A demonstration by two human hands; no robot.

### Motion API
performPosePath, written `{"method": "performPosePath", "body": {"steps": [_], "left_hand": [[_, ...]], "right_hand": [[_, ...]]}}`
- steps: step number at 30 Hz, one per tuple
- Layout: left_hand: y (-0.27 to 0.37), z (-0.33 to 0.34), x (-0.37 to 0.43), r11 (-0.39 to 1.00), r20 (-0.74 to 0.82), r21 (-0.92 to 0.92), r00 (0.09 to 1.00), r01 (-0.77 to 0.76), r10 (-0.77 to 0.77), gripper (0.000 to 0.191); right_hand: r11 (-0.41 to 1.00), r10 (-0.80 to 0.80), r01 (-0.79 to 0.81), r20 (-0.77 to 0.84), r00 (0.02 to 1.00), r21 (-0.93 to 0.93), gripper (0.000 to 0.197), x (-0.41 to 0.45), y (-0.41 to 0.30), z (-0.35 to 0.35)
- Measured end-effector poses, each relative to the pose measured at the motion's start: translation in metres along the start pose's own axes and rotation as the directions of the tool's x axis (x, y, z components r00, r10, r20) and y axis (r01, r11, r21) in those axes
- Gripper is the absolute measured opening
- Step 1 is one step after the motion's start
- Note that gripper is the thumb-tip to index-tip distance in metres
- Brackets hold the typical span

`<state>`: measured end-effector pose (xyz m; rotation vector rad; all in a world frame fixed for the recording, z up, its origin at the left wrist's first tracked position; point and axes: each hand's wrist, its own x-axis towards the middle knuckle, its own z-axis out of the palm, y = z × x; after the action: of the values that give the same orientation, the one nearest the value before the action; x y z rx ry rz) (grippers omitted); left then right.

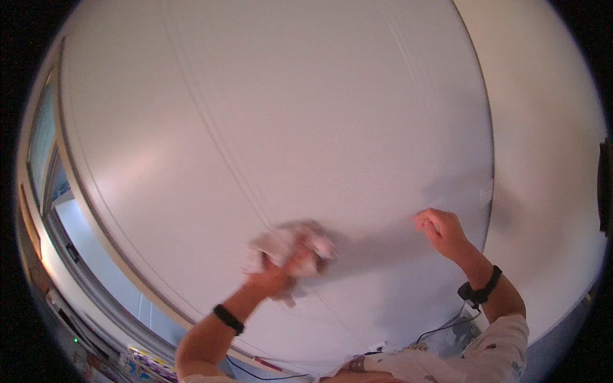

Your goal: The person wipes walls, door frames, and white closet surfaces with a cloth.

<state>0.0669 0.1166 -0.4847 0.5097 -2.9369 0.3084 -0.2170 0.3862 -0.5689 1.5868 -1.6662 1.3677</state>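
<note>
My left hand [282, 273] is closed on a light-coloured cloth [275, 244] that lies against a large pale panel [306, 134]; hand and cloth are blurred. To the right, my right hand [438, 227] is held with curled fingers over the panel's right part, and no object shows in it. Each wrist bears a black band. Whether the right fingertips touch the panel cannot be told.
A window frame [119, 268] runs along the left side. At the right, a pale wall [536, 143] meets the panel along a dark edge. A thin black cable [431, 330] and a red-handled object [267, 365] are near my body.
</note>
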Motion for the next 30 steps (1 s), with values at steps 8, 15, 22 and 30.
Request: {"method": "performPosePath", "body": {"steps": [8, 15, 22, 30], "left_hand": [[-0.186, -0.314, 0.065, 0.801, -0.958, 0.178, 0.287, 0.571, 0.008, 0.071], [-0.056, -0.342, 0.195, 0.511, -0.848, 0.526, 0.465, 0.68, 0.253, 0.063], [0.084, -0.065, 0.171, 0.787, -0.515, 0.576, 0.649, -0.222, 0.56, 0.066], [0.021, 0.121, 0.049, 0.981, 0.163, 0.15, 0.982, -0.122, 0.097, 0.055]], "right_hand": [[0.897, 0.44, -0.441, 0.136, 0.887, -0.029, 0.017, -0.105, 0.025, -0.024], [0.835, 0.546, -0.551, 0.102, 0.831, 0.016, 0.018, -0.144, 0.052, -0.029], [0.899, 0.403, -0.421, 0.151, 0.903, 0.122, 0.017, -0.1, 0.036, 0.004], [0.899, 0.42, -0.438, 0.351, 0.837, -0.031, 0.016, -0.126, 0.043, 0.01]]}}
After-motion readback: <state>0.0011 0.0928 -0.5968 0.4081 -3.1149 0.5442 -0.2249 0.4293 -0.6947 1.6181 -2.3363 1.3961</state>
